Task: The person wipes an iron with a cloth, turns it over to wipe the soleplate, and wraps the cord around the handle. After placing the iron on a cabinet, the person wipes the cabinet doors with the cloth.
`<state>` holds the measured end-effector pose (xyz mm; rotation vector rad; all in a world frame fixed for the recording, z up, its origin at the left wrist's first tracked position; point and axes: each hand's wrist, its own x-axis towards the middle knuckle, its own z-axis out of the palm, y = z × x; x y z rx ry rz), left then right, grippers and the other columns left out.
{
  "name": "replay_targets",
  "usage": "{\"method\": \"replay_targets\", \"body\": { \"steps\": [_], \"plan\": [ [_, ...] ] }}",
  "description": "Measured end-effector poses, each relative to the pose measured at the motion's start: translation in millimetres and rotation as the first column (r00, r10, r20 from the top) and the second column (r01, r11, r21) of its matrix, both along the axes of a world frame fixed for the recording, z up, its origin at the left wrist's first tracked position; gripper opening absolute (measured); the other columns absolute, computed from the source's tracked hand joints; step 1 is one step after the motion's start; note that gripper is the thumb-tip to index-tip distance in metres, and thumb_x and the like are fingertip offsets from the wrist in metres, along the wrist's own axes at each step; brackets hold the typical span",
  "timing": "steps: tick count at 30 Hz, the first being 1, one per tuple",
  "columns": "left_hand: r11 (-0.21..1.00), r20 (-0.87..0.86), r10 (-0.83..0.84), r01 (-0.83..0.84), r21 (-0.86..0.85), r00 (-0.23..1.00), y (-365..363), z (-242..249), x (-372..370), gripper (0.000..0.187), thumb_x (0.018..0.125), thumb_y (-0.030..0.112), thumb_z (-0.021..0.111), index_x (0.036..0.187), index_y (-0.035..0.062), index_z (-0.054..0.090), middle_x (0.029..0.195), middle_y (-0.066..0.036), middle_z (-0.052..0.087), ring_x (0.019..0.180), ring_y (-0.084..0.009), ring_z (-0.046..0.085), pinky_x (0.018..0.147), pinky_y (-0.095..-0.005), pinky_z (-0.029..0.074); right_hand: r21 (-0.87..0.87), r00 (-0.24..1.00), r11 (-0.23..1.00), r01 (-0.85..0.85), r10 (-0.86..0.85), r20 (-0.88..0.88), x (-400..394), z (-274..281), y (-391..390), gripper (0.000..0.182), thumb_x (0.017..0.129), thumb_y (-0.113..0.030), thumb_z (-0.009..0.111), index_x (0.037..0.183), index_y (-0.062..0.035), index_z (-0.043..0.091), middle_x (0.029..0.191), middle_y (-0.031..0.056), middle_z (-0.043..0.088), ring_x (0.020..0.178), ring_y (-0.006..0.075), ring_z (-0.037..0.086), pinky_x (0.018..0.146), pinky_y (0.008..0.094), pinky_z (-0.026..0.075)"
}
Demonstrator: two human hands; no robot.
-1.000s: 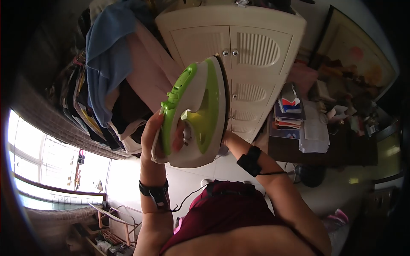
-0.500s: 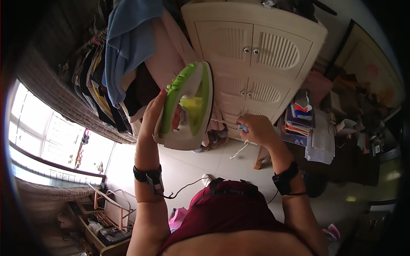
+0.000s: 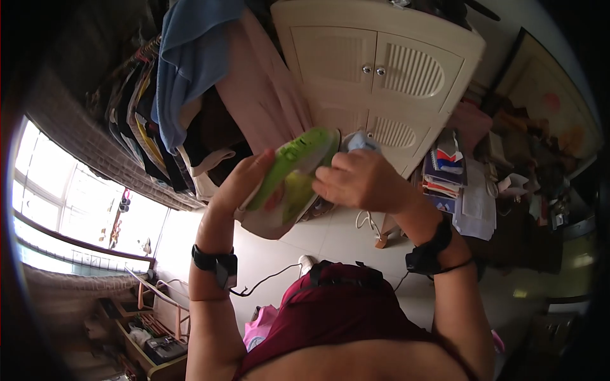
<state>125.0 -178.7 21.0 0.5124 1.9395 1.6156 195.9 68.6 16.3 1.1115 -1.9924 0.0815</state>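
A green and white clothes iron (image 3: 298, 184), blurred and tilted with its tip up, is held out in front of me. My left hand (image 3: 244, 184) is wrapped around its handle from the left side. Close against the iron's right side is my right hand (image 3: 362, 181), fingers curled, with a light-blue piece (image 3: 362, 142) showing above the knuckles. From this fist a loop of white cord (image 3: 366, 220) hangs down. The curled fingers overlap the soleplate edge in this view.
A cream cabinet (image 3: 337, 70) stands ahead. Hanging clothes (image 3: 140, 127) and a blue towel (image 3: 194, 63) are on the left. Books and papers (image 3: 467, 197) pile up at right. A window (image 3: 70, 190) and an open drawer (image 3: 149, 349) are at lower left.
The iron has come lower and leaned further right. My right hand has moved up and left to the iron, bringing the light-blue piece and cord along.
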Motion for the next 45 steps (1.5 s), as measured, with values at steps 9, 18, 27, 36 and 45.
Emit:
{"method": "replay_targets", "body": {
  "steps": [9,18,27,36,45],
  "plan": [
    [0.953,0.139,0.043,-0.083,0.292,0.989,-18,5,-3,0.057,0.102,0.045,0.027,0.092,-0.0015,0.058,0.063,-0.011,0.058,0.044,-0.0174,0.055,0.043,-0.0267,0.046,0.080,0.993,0.991,-0.109,0.105,0.059,14,-27,-23,0.012,0.066,-0.017,0.064,0.079,-0.0154,0.064,0.075,-0.0047,0.053,0.070,0.0115,0.052,0.053,0.0242,0.044],
    [0.999,0.040,0.016,-0.015,-0.035,0.999,-21,16,-8,0.048,0.102,0.040,0.035,0.099,-0.0023,0.059,0.061,-0.007,0.058,0.044,-0.0138,0.055,0.041,-0.0248,0.045,-0.034,0.982,0.996,0.086,-0.090,-0.165,0,5,7,0.021,0.069,-0.015,0.069,0.089,-0.0143,0.063,0.085,-0.0022,0.057,0.070,0.0126,0.055,0.057,0.0257,0.045],
    [0.967,0.088,-0.144,0.159,-0.200,0.986,7,30,8,0.045,0.103,0.036,0.035,0.104,-0.0017,0.060,0.062,-0.004,0.059,0.048,-0.0121,0.057,0.046,-0.0237,0.048,0.096,0.969,0.995,0.033,-0.008,-0.249,-27,34,3,0.018,0.071,-0.014,0.068,0.087,-0.0139,0.059,0.080,-0.0022,0.055,0.071,0.0125,0.055,0.054,0.0241,0.044],
    [0.983,0.139,-0.039,0.013,0.183,0.990,-7,5,-1,0.057,0.102,0.046,0.029,0.094,-0.0013,0.059,0.060,-0.008,0.057,0.047,-0.0149,0.056,0.046,-0.0247,0.045,-0.172,0.966,0.973,0.154,-0.184,-0.179,-40,44,30,0.018,0.071,-0.014,0.069,0.086,-0.0141,0.060,0.079,-0.0028,0.059,0.073,0.0136,0.061,0.058,0.0282,0.050],
    [0.867,0.075,0.127,-0.147,0.477,0.989,-2,-14,-21,0.074,0.094,0.066,0.020,0.097,0.0004,0.055,0.059,-0.008,0.053,0.043,-0.0151,0.052,0.040,-0.0251,0.044,0.107,0.711,0.993,0.049,-0.110,0.695,-7,21,32,0.019,0.075,-0.025,0.069,0.083,-0.0089,0.063,0.074,0.0069,0.063,0.072,0.0269,0.063,0.062,0.0376,0.049]
  ]
}}
